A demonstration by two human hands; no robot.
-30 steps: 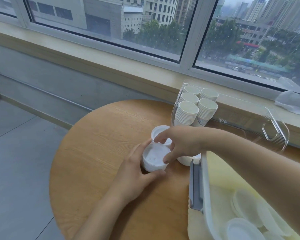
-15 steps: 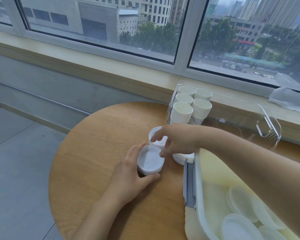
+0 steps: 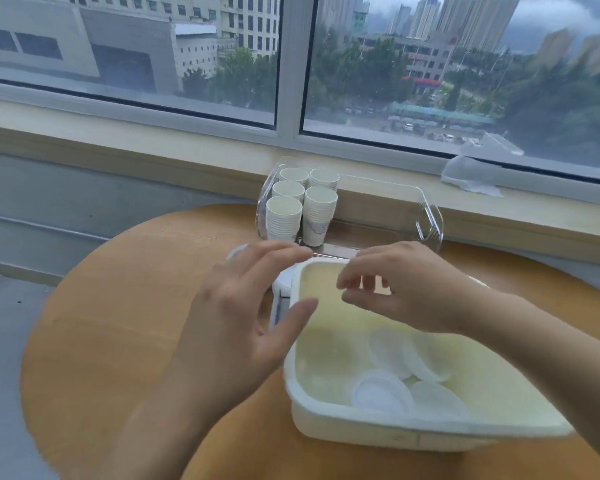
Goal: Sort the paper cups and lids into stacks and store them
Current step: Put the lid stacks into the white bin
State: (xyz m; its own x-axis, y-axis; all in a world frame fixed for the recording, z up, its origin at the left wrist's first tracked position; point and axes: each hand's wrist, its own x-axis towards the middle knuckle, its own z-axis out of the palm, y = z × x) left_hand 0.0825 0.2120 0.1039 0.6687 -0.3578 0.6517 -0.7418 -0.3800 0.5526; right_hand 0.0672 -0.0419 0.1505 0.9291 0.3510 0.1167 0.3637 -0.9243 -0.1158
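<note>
Neither grip has anything in it: left hand (image 3: 236,317) spread flat, right hand (image 3: 406,289) loosely curled, both over the white plastic bin (image 3: 388,431) of round white lids (image 3: 381,393). Stacked white paper cups (image 3: 302,209) sit far back in a clear box (image 3: 430,220) on the round wooden desk (image 3: 118,306).

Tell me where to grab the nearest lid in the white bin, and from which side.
Pinch the nearest lid by its raised rim, coming straight down from above. It lies flat on the floor of the bin, whose walls block any sideways approach. Take the edge facing away from the lids beside it, where fingertips can get under. Both the left hand and right hand hover empty.
</note>
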